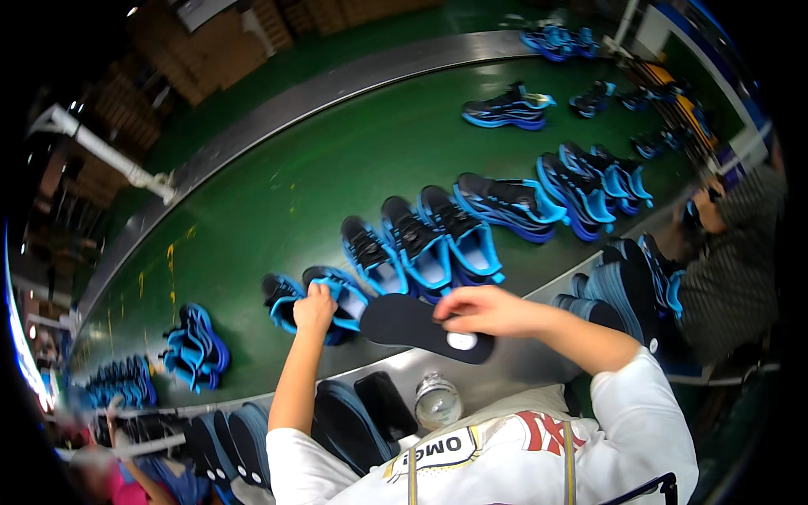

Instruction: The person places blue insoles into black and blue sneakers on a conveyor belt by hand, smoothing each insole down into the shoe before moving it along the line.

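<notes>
Green conveyor belt [278, 194], left hand [314, 307] gripping blue shoe [341, 299], right hand [484, 310] holding dark insole [412, 324]

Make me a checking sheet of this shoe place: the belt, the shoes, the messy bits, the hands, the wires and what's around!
Surface: green belt with a metal edge, curving across the view.
Job's things: black insole held over the near edge; black-and-blue shoe on the belt; more shoes in a row to its right.
Clutter: bottle and stacked insoles below the edge.
Grippers: left hand grips the shoe; right hand pinches the insole.
Cables: nothing seen.
Surroundings: a co-worker at right, another person's hand at lower left, brown stacks beyond the belt.
</notes>
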`<action>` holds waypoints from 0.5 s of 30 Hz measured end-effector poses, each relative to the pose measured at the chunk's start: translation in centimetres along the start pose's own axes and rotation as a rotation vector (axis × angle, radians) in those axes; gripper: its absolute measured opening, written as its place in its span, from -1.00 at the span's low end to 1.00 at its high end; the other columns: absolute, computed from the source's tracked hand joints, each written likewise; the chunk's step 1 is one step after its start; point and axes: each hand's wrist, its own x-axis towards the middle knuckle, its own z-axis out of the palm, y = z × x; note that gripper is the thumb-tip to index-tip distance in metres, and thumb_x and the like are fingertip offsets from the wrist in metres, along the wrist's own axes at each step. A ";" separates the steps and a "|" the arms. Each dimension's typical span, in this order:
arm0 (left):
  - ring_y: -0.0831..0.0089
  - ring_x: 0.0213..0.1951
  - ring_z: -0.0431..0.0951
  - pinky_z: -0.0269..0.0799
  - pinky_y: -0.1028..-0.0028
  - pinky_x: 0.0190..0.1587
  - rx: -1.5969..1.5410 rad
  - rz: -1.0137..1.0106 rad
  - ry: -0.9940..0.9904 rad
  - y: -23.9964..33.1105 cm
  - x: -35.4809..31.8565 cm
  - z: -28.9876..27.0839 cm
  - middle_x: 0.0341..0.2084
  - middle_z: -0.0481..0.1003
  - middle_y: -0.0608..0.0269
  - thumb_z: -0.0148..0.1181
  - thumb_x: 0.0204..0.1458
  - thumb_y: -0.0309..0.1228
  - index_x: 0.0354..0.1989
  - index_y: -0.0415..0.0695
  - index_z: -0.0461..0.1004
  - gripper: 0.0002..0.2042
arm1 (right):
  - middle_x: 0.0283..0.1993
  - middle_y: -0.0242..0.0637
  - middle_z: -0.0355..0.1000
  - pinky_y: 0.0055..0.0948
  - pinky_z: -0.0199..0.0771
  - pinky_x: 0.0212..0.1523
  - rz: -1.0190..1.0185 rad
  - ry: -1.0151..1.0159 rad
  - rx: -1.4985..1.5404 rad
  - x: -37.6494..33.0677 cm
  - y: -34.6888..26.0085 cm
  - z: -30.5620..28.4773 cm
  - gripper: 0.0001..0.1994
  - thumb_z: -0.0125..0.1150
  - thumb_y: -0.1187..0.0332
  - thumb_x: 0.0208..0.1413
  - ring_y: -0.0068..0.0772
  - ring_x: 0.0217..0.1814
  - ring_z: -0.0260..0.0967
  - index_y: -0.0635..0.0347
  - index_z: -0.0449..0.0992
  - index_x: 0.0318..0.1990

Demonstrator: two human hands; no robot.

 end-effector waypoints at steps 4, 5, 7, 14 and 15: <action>0.34 -0.48 0.47 0.40 0.38 -0.50 0.171 0.091 -0.104 0.5 0.5 -0.8 -0.45 0.37 0.23 0.10 -0.25 -0.22 -0.39 -0.11 0.39 -0.73 | -0.27 -0.37 0.26 -0.60 0.30 -0.21 -0.113 0.340 -0.131 -15.2 -4.4 -5.1 -0.81 0.09 0.53 -0.09 -0.58 -0.22 0.27 0.28 0.37 -0.25; 0.30 -0.46 0.47 0.41 0.35 -0.48 0.118 0.116 -0.131 0.6 0.6 -1.3 -0.43 0.37 0.21 0.07 -0.23 -0.23 -0.38 -0.12 0.39 -0.73 | -0.29 -0.37 0.25 -0.62 0.29 -0.23 -0.127 0.479 -0.151 -19.2 -4.7 -5.8 -0.82 0.10 0.54 -0.11 -0.60 -0.25 0.26 0.28 0.38 -0.27; 0.20 -0.42 0.47 0.41 0.29 -0.43 0.000 0.082 -0.205 1.0 0.9 -2.9 -0.37 0.37 0.16 0.02 -0.20 -0.25 -0.37 -0.16 0.38 -0.74 | -0.31 -0.39 0.23 -0.67 0.27 -0.27 -0.138 0.736 -0.109 -25.7 -3.2 -6.9 -0.83 0.10 0.58 -0.14 -0.65 -0.31 0.25 0.29 0.38 -0.31; 0.63 -0.74 0.18 0.07 0.60 -0.68 -1.267 -0.251 0.252 -0.3 -1.0 -4.2 -0.86 0.20 0.43 -0.07 -0.15 -0.43 -0.66 -0.21 0.37 -0.84 | -0.39 -0.32 0.21 -0.63 0.21 -0.37 0.220 1.060 -0.751 -33.9 5.2 -11.2 -0.88 0.04 0.58 -0.16 -0.54 -0.38 0.23 0.28 0.36 -0.39; 0.75 -0.73 0.09 -0.07 0.69 -0.71 -1.497 -0.378 0.228 2.6 -2.0 -7.7 -0.81 0.18 0.55 -0.09 -0.13 -0.46 -0.66 -0.18 0.39 -0.84 | -0.36 -0.26 0.20 -0.58 0.22 -0.33 0.236 1.085 -0.775 -34.0 5.2 -11.3 -0.88 0.04 0.57 -0.17 -0.43 -0.35 0.23 0.29 0.35 -0.39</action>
